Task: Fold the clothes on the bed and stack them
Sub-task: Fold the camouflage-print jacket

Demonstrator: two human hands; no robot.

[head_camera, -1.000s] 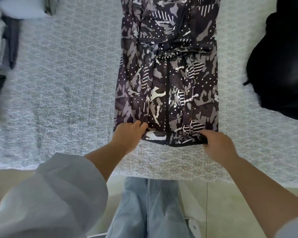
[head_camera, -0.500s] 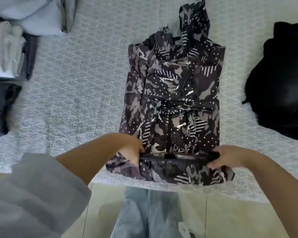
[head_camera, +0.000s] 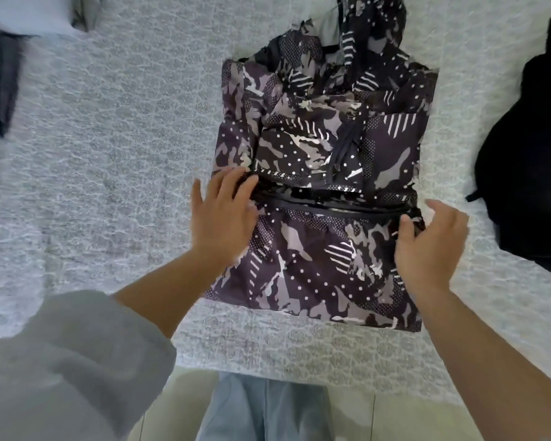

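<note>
The dark camouflage-print hooded jacket (head_camera: 318,173) lies near the front edge of the bed (head_camera: 109,154) with its white textured cover, its lower part folded up so the black hem sits across the middle. The left hand (head_camera: 220,214) presses flat on the fold's left end, fingers spread. The right hand (head_camera: 430,243) rests on the right end, fingers loosely apart, probably to flatten and square the fold. A black garment (head_camera: 528,173) waits by the right edge.

1 camo jacket (head_camera: 318,192), 1 black garment (head_camera: 528,160), 2 hands, approx. 1 clothes pile (head_camera: 0,52) top-left (blurry).
</note>
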